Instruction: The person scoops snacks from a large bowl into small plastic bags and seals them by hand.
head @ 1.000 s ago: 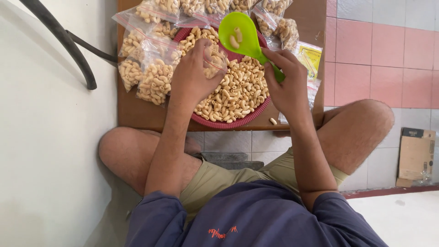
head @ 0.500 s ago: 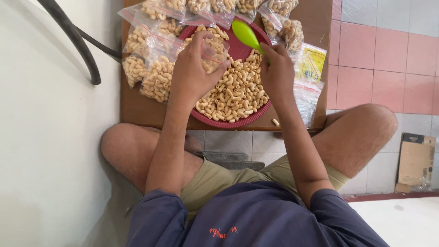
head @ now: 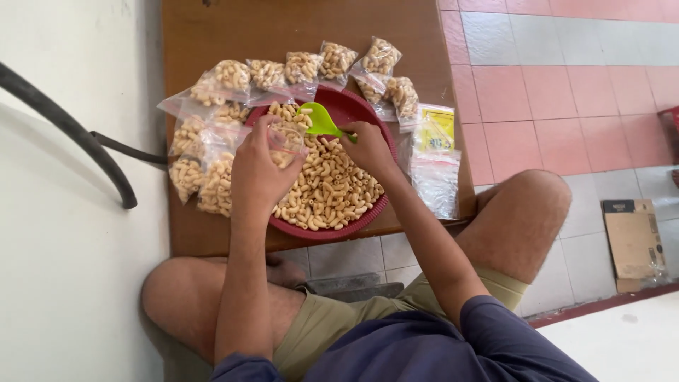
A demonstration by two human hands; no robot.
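The small clear bag [head: 286, 141], partly filled with macaroni, sat over the red tray [head: 353, 106], my left hand [head: 258, 177] curled around it. My right hand [head: 371, 148] gripped the green scoop [head: 320, 120] beside the bag's mouth, fingers closed on the handle. Filled bags [head: 212, 170] lay beside the tray on the wooden table [head: 283, 28].

Your low wooden table [head: 297, 28] carries a red tray [head: 357, 221] of macaroni, filled macaroni bags [head: 212, 141] left of and behind the tray, empty zip bags [head: 437, 180] right of it.
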